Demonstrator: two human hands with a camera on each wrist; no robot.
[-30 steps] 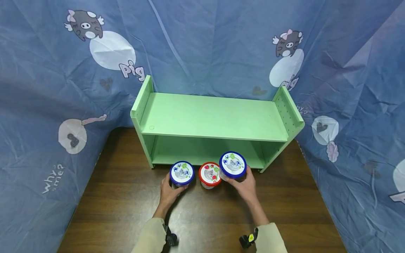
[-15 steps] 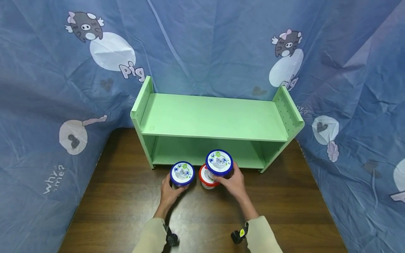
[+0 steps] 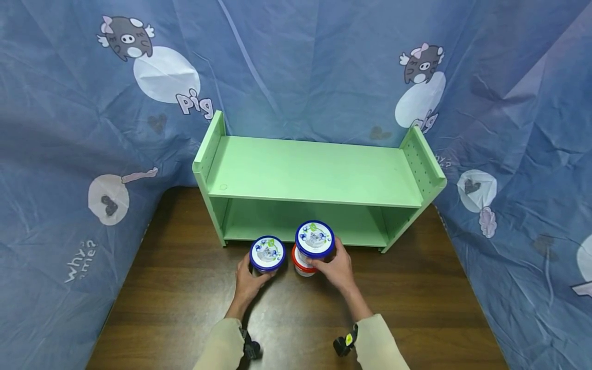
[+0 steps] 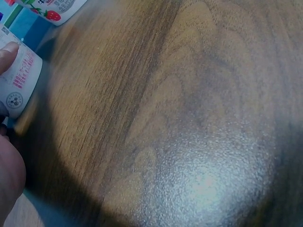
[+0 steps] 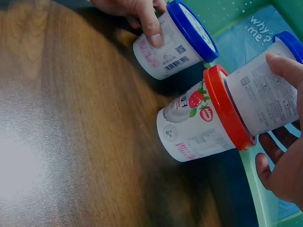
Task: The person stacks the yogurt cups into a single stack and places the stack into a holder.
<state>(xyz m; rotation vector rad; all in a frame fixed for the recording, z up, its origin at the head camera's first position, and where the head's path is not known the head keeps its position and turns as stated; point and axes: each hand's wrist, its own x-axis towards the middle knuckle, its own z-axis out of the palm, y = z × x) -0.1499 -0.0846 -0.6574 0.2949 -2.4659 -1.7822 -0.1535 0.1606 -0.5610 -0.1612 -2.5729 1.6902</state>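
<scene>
Fingers of the right hand (image 3: pixel 339 269): curled round the right blue-lidded tub (image 3: pixel 315 239), apparently steadying it atop the red-lidded tub (image 5: pixel 203 123), near side of the green shelf (image 3: pixel 314 169). Left hand (image 3: pixel 247 281): fingers wrap the left blue-lidded tub (image 3: pixel 267 254), seemingly to prevent sliding.

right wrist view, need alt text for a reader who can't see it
A right hand holds a blue-lidded tub on or just above a red-lidded tub printed with strawberries. Beside them, a left hand grips another blue-lidded tub. A wooden table and part of a green shelf show around them.
</scene>
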